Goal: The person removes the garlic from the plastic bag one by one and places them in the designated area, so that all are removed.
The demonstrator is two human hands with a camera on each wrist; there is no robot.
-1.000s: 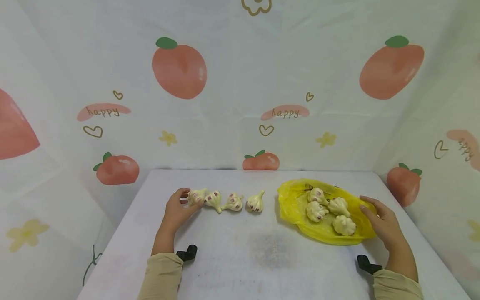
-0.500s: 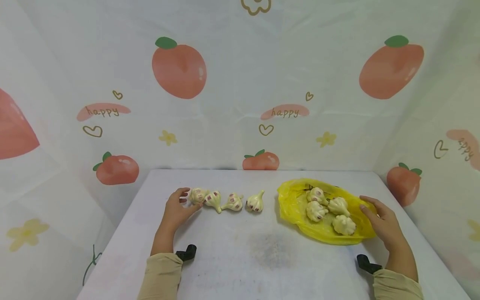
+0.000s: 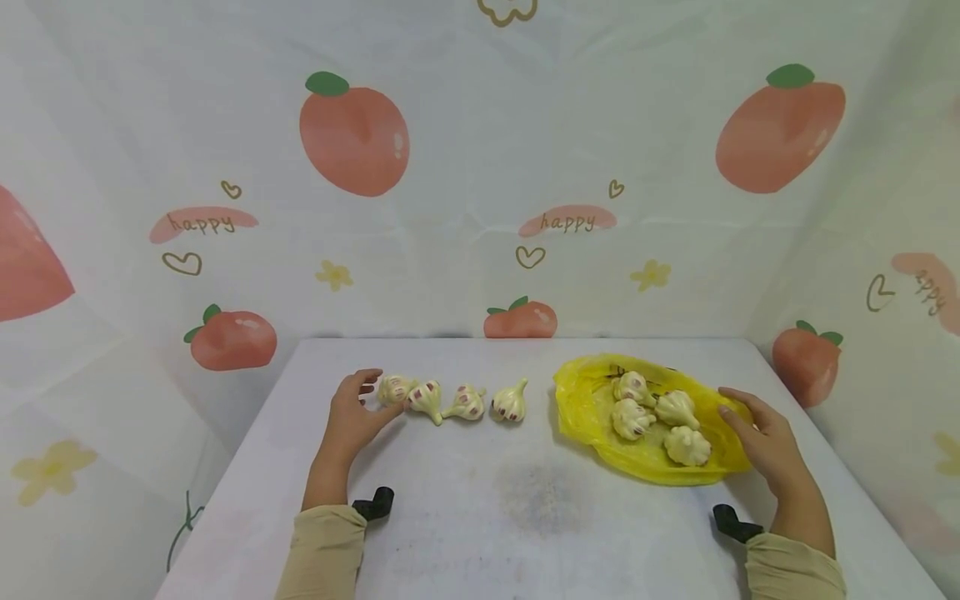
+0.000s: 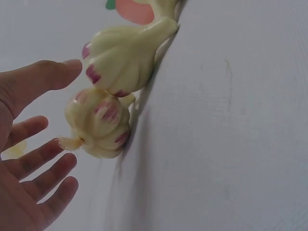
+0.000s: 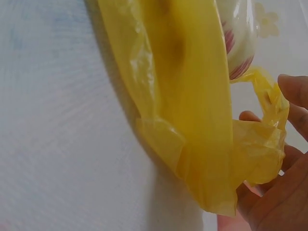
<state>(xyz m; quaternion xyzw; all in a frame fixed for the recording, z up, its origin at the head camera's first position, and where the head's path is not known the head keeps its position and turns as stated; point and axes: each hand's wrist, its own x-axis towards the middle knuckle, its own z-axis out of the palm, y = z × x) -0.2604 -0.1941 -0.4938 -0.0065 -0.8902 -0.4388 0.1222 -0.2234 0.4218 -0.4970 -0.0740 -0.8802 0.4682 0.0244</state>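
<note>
My left hand point(image 3: 356, 419) is at the left end of a row of garlic bulbs, its thumb and fingers spread apart. Nearest to it is the leftmost garlic bulb point(image 4: 100, 122), pale with purple patches, with a visible gap to the fingers in the left wrist view. Touching that bulb is a second garlic bulb point(image 3: 425, 400). On the right, a yellow plastic bag point(image 3: 600, 446) lies spread wide with several garlic bulbs in it. My right hand point(image 3: 774, 442) rests loosely at the bag's right edge, thumb inside and fingers outside; the fingers are partly hidden behind the plastic.
Two more garlic bulbs, a third one point(image 3: 467, 403) and a fourth one point(image 3: 510, 402), continue the row toward the bag. They lie on a white table point(image 3: 450, 517) whose back edge meets a printed curtain point(image 3: 450, 250). Black wrist mounts point(image 3: 375, 504) stick out beside both wrists.
The leftmost garlic bulb has turned slightly and settled beside its neighbour, and my left fingers have come away from it. My right hand has stayed at the bag. The head view has tilted a little.
</note>
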